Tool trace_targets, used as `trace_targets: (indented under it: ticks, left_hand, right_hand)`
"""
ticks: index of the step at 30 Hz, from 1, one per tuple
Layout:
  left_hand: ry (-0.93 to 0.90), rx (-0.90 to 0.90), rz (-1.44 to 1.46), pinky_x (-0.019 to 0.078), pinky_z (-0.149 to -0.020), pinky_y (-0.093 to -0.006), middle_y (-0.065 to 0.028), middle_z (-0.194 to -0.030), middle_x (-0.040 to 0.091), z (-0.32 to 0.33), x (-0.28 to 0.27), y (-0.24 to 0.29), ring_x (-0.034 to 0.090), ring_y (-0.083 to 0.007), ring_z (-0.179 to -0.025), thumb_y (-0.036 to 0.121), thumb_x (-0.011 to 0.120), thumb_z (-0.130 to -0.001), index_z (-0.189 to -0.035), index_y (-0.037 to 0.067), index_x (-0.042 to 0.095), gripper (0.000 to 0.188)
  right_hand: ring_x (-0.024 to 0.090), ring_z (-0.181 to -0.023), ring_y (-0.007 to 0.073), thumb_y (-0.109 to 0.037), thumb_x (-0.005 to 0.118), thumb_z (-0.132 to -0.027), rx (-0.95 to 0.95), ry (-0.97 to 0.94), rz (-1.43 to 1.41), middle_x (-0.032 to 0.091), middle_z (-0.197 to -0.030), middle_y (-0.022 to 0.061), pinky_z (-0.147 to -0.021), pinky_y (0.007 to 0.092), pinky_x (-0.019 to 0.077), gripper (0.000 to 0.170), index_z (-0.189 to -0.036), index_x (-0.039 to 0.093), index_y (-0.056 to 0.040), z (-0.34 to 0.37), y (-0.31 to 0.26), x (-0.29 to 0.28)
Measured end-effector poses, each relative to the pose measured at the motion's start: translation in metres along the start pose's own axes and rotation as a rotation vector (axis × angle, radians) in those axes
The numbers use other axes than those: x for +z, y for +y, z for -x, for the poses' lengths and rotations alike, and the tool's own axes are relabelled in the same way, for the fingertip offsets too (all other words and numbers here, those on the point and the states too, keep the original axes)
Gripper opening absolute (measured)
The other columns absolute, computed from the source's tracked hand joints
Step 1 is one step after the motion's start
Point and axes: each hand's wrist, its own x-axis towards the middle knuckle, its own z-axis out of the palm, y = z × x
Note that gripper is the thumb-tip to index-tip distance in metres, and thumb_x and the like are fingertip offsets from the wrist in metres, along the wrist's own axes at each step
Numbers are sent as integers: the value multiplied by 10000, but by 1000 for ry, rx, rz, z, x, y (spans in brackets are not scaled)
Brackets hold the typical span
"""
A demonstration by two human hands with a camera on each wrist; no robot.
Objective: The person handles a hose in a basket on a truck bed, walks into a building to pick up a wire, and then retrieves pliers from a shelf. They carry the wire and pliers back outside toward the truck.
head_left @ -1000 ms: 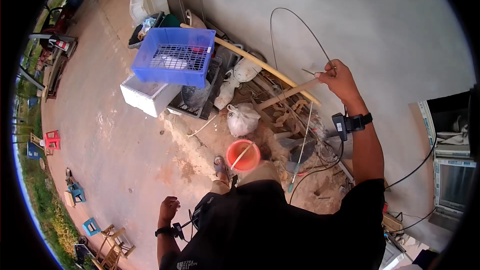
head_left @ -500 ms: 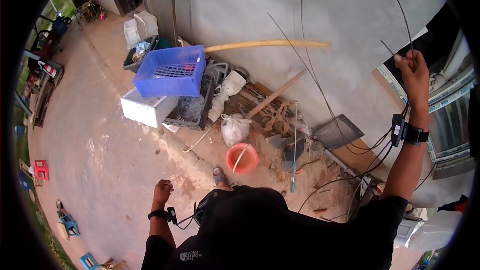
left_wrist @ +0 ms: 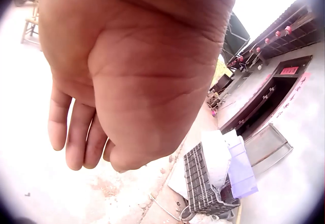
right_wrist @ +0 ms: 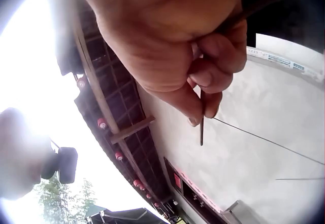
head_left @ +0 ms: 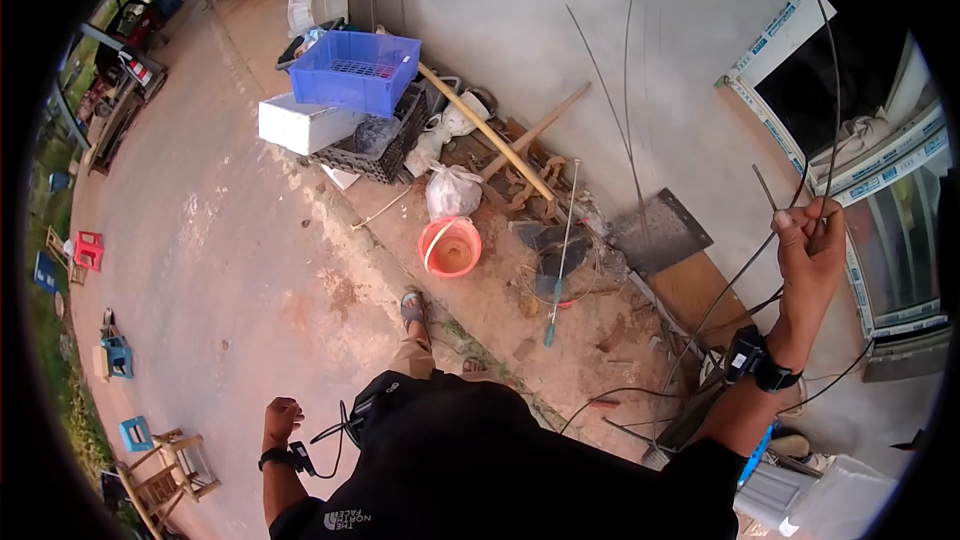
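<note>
In the head view my right hand (head_left: 812, 252) is raised beside the window, pinching a thin dark wire (head_left: 835, 70) between thumb and fingers. A short stiff end of wire (head_left: 764, 186) sticks up past the thumb. From the right wrist, the hand (right_wrist: 167, 46) has its fingers curled, with a short dark end (right_wrist: 201, 132) poking out below the fingertips. Other lengths of wire (head_left: 628, 70) stand in front of the grey wall. My left hand (head_left: 284, 418) hangs low at the left, holding nothing; the left wrist view shows its palm (left_wrist: 147, 81) with fingers loosely bent.
An orange-red bucket (head_left: 450, 262) and a white plastic bag (head_left: 453, 192) stand ahead of my feet. Beyond are a blue crate (head_left: 357, 90), a white foam box (head_left: 300, 123) and a yellow pole (head_left: 490, 135). A dark metal sheet (head_left: 662, 230) leans by the wall near the window (head_left: 905, 260).
My right hand has moved right along the wall toward the window, carrying the wire with it. The body has stepped away from the bucket. The left hand still hangs low and holds nothing.
</note>
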Motion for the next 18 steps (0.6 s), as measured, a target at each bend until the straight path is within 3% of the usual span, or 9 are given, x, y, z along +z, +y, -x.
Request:
trace_targets:
  ticks: [1,3,7,11,15,18]
  left_hand:
    - [38,13,28,506,-565,-292,-95,-805,642,16,-11,-13,647,-177,-690,123,526,-838,-955,15,581,169]
    - [169,71,105,497,-565,-280,-98,-824,647,43,-30,-31,644,-169,-698,158,525,-860,-977,7,583,200]
    - [301,302,317,476,-697,-268,-70,-894,648,118,-36,21,623,-139,-811,233,552,-903,-1078,10,576,284]
    - [440,566,514,483,-849,-327,-139,-1113,600,177,-37,44,597,-213,-1025,318,515,-938,-1255,-38,474,478]
    - [522,780,737,454,-913,-340,-166,-1182,563,240,-49,-14,552,-234,-1111,349,440,-982,-1297,-52,413,511]
    - [512,736,1152,445,-932,-360,-164,-1217,535,315,-58,-110,546,-252,-1114,355,414,-987,-1263,-31,440,476]
  right_hand:
    - [496,-675,39,-35,678,-826,-10,-29,-29,566,-792,20,-556,149,363,276,-986,454,-48,8,4,0]
    - [421,-574,25,-70,686,-824,155,-126,-295,532,-764,7,-453,147,298,296,-986,438,-63,27,9,4]
    - [342,-499,24,-111,698,-817,99,-388,-678,482,-733,-6,-383,150,244,331,-988,417,-77,63,8,28]
    - [326,-449,17,-168,768,-766,104,-695,-1003,450,-714,-6,-346,126,238,465,-1016,386,-80,102,-32,59]
    - [342,-438,15,-195,785,-757,90,-1077,-1188,452,-707,1,-336,124,238,503,-1028,380,-74,156,-87,94]
    - [367,-428,22,-239,799,-747,36,-1200,-1148,460,-701,12,-326,128,238,527,-1025,386,-67,225,-136,109]
